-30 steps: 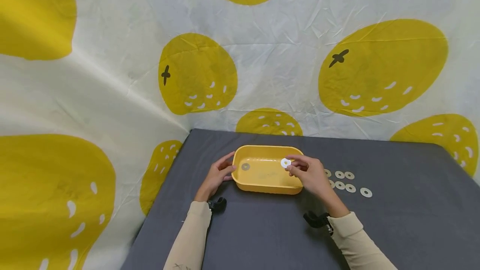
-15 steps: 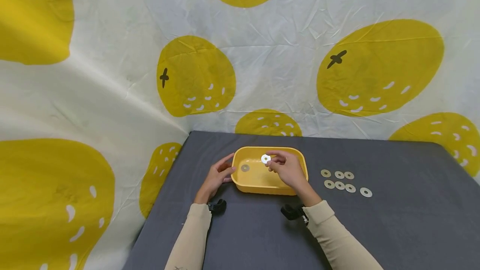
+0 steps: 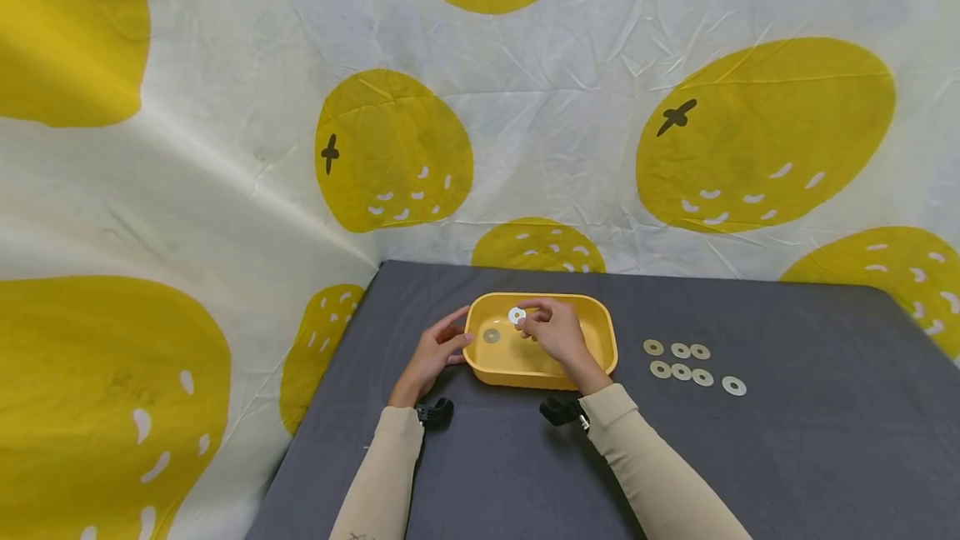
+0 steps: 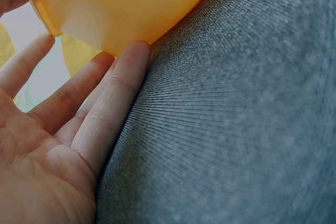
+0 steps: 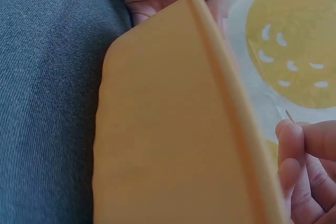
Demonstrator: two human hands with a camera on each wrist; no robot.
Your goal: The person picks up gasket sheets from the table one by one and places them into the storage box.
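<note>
Since half a second back, my right hand (image 3: 553, 330) has carried the white washer (image 3: 517, 315) further left over the yellow tray (image 3: 603, 338), now close to the tray's left half. Right grip: fingertips pinching the washer, held up above the tray floor, not touching it. One grey washer (image 3: 491, 335) already lies flat inside the tray at its left end. Left hand (image 3: 433, 350) rests against the tray's left outer wall; left wrist view shows straight fingers (image 4: 113, 103) lying along the grey desk (image 3: 787, 440), tips touching the tray, grip relaxed, holding nothing. Six loose washers (image 3: 681, 361) sit on the desk to the right of the tray, well apart from both hands. Lemon-print cloth (image 3: 225, 148) hangs behind.
</note>
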